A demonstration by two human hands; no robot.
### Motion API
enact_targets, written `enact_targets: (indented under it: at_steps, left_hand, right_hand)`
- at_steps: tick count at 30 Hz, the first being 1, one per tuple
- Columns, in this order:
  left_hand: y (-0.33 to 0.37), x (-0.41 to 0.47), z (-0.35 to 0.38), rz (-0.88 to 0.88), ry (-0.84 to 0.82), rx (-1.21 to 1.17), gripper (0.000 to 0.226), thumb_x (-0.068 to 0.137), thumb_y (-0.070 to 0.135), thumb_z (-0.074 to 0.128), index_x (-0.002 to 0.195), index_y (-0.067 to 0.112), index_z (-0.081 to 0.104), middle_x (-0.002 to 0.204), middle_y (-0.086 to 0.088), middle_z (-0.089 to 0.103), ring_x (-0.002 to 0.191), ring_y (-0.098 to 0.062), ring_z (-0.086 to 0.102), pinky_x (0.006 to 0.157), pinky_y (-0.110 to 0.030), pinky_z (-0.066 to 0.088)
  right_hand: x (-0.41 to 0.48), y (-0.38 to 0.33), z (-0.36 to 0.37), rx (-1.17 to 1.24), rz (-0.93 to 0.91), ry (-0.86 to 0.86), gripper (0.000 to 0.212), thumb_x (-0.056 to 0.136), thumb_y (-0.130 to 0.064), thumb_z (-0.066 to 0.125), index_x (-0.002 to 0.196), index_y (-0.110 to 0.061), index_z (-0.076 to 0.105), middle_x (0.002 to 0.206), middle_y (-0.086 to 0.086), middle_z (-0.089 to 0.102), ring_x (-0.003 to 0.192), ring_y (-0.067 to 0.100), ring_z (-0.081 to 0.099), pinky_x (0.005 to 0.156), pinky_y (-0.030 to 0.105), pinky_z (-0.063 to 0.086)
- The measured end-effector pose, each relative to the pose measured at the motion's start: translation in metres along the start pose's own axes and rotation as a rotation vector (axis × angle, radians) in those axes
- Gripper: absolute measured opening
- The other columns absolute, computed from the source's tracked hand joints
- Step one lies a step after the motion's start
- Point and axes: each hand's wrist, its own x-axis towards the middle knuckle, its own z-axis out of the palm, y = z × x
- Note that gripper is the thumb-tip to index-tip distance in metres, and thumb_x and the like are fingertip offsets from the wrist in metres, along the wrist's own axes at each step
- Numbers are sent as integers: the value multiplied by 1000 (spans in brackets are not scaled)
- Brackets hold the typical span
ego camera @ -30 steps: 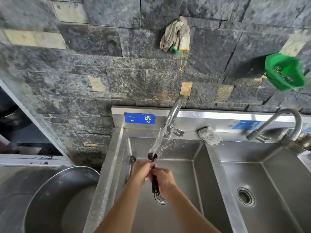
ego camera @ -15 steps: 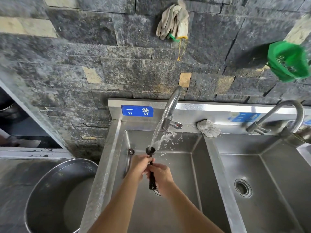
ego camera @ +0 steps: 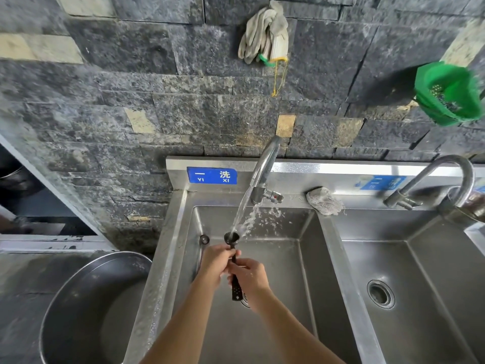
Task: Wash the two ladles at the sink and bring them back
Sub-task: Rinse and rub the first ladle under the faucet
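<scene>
A small black ladle (ego camera: 232,237) is held upright over the left basin of the steel sink (ego camera: 325,232), its bowl under the water stream from the left tap (ego camera: 265,164). My left hand (ego camera: 216,261) grips the upper handle just below the bowl. My right hand (ego camera: 249,274) wraps the middle of the handle, whose perforated end (ego camera: 236,292) sticks out below. Water splashes off the bowl. A second ladle is not visible apart from this one.
A large steel bowl (ego camera: 65,298) sits left of the sink. A grey scouring cloth (ego camera: 324,200) lies on the ledge between basins. A second tap (ego camera: 443,174) arches over the right basin. Gloves (ego camera: 265,35) and a green strainer (ego camera: 446,93) hang on the stone wall.
The hands and ladle stay under the running water, with only small shifts of the fingers along the handle. The view has tilted slightly.
</scene>
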Motion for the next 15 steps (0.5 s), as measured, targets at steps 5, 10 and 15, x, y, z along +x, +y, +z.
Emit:
enact_targets:
  at_steps: [5, 10, 15]
  left_hand:
    - [3, -2, -2, 39, 54, 38, 22, 87, -7, 61, 81, 13, 68, 69, -3, 78, 47, -12, 64, 31, -16, 33]
    - [-1, -4, -2, 66, 51, 97, 24, 82, -4, 68, 73, 18, 73, 62, 5, 76, 63, -15, 68, 43, -19, 43]
    - [-3, -5, -5, 82, 64, 104, 19, 72, -2, 79, 76, 16, 75, 64, -9, 72, 58, -21, 63, 51, -23, 50]
  right_hand:
    - [-1, 8, 2, -55, -1, 56, 5, 82, -25, 77, 79, -22, 79, 61, 0, 75, 52, 11, 68, 55, 23, 55]
    - [-7, 19, 7, -55, -10, 92, 10, 85, -28, 77, 77, -23, 76, 56, -3, 72, 50, 9, 68, 51, 20, 51]
    - [-6, 22, 10, 77, 49, 82, 20, 94, -20, 69, 80, -9, 78, 56, 0, 68, 50, 15, 63, 56, 27, 58]
